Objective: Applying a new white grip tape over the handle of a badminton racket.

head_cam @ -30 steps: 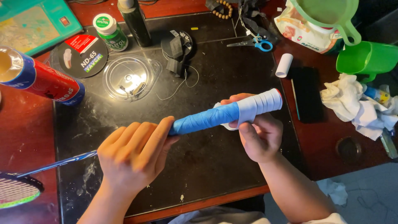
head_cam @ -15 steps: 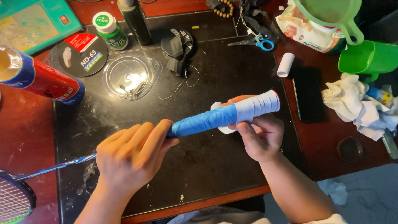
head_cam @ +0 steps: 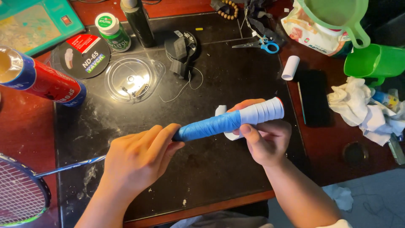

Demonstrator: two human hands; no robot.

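Racket handle [head_cam: 230, 120] sits above the black tabletop [head_cam: 219, 173], held level between your two hands. Your left hand [head_cam: 135, 162] wraps the lower end of the blue grip, fingers [head_cam: 158, 137] pressed together over it, thin shaft [head_cam: 69, 166] running left to the strung head [head_cam: 21, 194]. Your right hand [head_cam: 263, 141] holds the white-wrapped butt end, thumb on top, fingers curled under, pinching a strip of white tape [head_cam: 223, 114] against the handle. Just beyond: clear plastic lid [head_cam: 130, 78], blue-handled scissors [head_cam: 259, 44], small white roll [head_cam: 290, 67]. Shuttlecock tube [head_cam: 40, 78] lies far left.
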